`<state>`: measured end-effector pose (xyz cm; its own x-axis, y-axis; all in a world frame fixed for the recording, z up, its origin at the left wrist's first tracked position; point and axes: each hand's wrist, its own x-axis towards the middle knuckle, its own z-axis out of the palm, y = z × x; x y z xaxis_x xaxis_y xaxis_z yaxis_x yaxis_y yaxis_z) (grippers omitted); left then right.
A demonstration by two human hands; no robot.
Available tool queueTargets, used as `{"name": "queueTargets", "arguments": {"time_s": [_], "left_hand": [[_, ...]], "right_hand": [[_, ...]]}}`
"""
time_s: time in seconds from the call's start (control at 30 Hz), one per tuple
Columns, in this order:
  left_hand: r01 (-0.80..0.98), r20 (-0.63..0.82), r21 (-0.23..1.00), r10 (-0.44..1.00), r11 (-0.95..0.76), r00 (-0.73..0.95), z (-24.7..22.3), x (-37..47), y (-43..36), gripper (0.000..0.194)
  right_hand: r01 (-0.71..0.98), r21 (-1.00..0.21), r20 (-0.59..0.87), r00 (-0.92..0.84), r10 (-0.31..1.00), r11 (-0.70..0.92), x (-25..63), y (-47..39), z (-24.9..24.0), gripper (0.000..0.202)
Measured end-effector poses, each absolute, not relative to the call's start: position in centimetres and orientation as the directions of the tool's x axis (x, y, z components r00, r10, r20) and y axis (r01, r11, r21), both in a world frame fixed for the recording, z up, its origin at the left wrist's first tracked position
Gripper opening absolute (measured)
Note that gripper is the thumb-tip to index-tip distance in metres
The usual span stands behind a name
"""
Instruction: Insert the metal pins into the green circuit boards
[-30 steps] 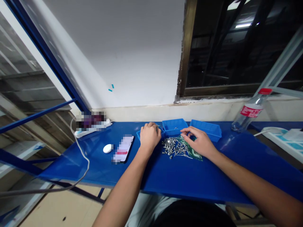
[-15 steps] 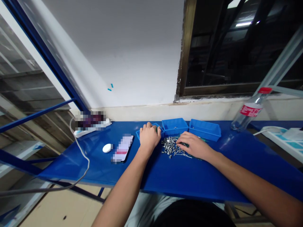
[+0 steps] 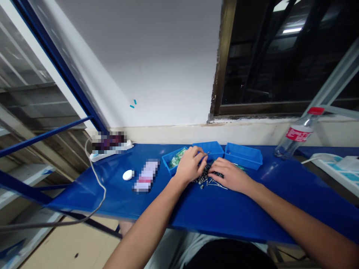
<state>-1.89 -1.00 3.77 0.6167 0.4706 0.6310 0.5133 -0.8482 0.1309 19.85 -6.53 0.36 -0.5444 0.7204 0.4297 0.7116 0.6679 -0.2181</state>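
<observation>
A pile of small metal screws and rivet-like pins (image 3: 201, 178) lies on the blue table, partly covered by both hands. My left hand (image 3: 191, 164) is above the pile's left side, its fingers bent but apart, with nothing visible in them. On the pile's right side rests my right hand (image 3: 231, 175), fingers curled together; dark green shows beneath them, but what they hold is hidden. To the left, a blue tray (image 3: 166, 163) holds green items in clear wrapping (image 3: 176, 159). Behind the hands are a middle blue tray (image 3: 214, 148) and a right blue tray (image 3: 246, 157).
A phone (image 3: 146, 176) and a white round object (image 3: 128, 175) lie at left, near a power strip (image 3: 112, 150) with a trailing cable (image 3: 101, 183). At right stand a red-capped bottle (image 3: 298, 132) and a white strip (image 3: 336, 168). A wall (image 3: 168, 93) rises behind the table.
My left hand has moved right from the left tray to the pile, uncovering the wrapped green items. Its fingers have spread. My right hand stays almost in place.
</observation>
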Motion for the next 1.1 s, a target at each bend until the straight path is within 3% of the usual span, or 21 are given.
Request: {"name": "queueTargets", "arguments": {"time_s": [0.3,0.67,1.1], "left_hand": [[0.45,0.598,0.199,0.472,-0.87,0.648,3.7,-2.0,-1.1,0.03],[0.394,0.582,0.213,0.439,-0.894,0.684,3.4,-1.8,-1.2,0.031],[0.371,0.547,0.336,0.5,-0.866,0.671,2.6,-0.8,-1.6,0.031]], "right_hand": [[0.671,-0.194,0.401,-0.611,0.682,0.715,19.6,-6.6,0.4,0.016],[0.627,-0.282,0.428,-0.595,0.68,0.726,19.7,-6.1,-0.3,0.018],[0.697,-0.455,0.602,-0.218,0.768,0.555,19.7,-6.3,0.5,0.013]]}}
